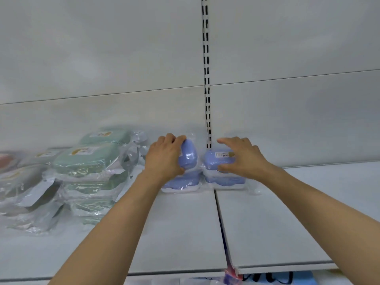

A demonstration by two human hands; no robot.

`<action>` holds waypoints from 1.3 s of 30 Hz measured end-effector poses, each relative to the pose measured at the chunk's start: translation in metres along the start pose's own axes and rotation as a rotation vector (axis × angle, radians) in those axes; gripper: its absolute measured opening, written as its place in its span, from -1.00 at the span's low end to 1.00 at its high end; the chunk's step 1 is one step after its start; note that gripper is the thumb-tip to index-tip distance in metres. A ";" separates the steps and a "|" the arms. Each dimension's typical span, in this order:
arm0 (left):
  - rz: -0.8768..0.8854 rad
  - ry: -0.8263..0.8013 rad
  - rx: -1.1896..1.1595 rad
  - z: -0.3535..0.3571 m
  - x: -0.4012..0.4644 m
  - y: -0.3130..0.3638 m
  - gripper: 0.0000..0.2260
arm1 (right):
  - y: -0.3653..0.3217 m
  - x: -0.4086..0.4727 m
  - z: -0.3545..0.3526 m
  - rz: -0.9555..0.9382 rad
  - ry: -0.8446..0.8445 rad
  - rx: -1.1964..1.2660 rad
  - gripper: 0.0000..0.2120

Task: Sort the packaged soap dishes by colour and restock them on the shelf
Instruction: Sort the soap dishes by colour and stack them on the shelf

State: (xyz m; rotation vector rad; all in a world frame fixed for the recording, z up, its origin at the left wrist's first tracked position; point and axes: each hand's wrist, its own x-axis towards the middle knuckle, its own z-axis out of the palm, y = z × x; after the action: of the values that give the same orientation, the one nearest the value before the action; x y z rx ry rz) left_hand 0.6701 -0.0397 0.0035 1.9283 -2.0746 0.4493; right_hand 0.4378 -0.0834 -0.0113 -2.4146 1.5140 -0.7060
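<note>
My left hand (164, 159) grips a tilted blue soap dish (188, 154) at centre frame; my right hand (238, 156) rests loose-fingered on a flat one (218, 159). Green packs (86, 159) crowd the shelf (181, 227) left.

Blue soap dishes (218, 159) in clear plastic wrap sit in two short stacks side by side at the back of the white shelf (181, 233). The left stack's top dish (188, 154) is tilted. Green soap dishes (86, 159) lie piled to the left, wrapped too.

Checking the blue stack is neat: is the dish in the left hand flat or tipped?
Tipped: the left hand holds the blue soap dish on edge.
</note>
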 end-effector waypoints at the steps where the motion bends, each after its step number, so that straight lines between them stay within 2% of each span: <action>1: 0.017 -0.081 0.051 0.003 0.003 0.001 -0.27 | 0.007 -0.002 0.003 -0.022 -0.035 -0.161 -0.35; 3: 0.041 -0.199 0.074 0.009 0.010 0.002 -0.31 | 0.016 -0.003 0.009 -0.068 -0.068 -0.287 -0.38; 6: 0.047 -0.280 0.028 0.011 0.020 0.000 -0.32 | 0.024 -0.003 0.014 -0.096 -0.065 -0.236 -0.41; 10: 0.013 -0.443 -0.292 0.009 0.026 -0.003 -0.35 | 0.026 -0.002 0.016 -0.109 -0.059 -0.176 -0.42; 14: -0.013 -0.505 -0.337 0.010 0.023 -0.004 -0.38 | 0.025 -0.001 0.016 -0.117 -0.102 -0.235 -0.39; 17: -0.005 -0.458 -0.261 0.009 0.017 0.002 -0.32 | 0.018 -0.002 0.011 -0.121 -0.213 -0.352 -0.29; 20: 0.029 -0.281 -0.248 0.008 0.001 0.019 -0.27 | 0.015 -0.015 0.004 -0.128 -0.179 -0.344 -0.25; 24: 0.076 0.011 -0.387 0.008 -0.038 0.065 -0.30 | 0.024 -0.059 -0.014 -0.175 0.054 -0.281 -0.43; 27: 0.147 0.133 -0.411 0.010 -0.071 0.113 -0.41 | 0.046 -0.113 -0.030 -0.209 0.292 -0.256 -0.61; 30: 0.229 0.157 -0.455 0.011 -0.100 0.176 -0.45 | 0.080 -0.179 -0.046 -0.152 0.333 -0.281 -0.63; 35: 0.390 0.081 -0.595 0.021 -0.143 0.291 -0.42 | 0.139 -0.287 -0.079 -0.052 0.301 -0.408 -0.61; 39: 0.478 0.002 -0.614 0.039 -0.181 0.372 -0.41 | 0.193 -0.372 -0.100 0.066 0.265 -0.435 -0.60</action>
State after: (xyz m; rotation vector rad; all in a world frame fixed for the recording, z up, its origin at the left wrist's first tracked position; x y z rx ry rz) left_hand 0.3131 0.1337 -0.1206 1.0898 -2.3064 -0.1030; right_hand 0.1017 0.1675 -0.1113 -2.6374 2.0259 -0.7755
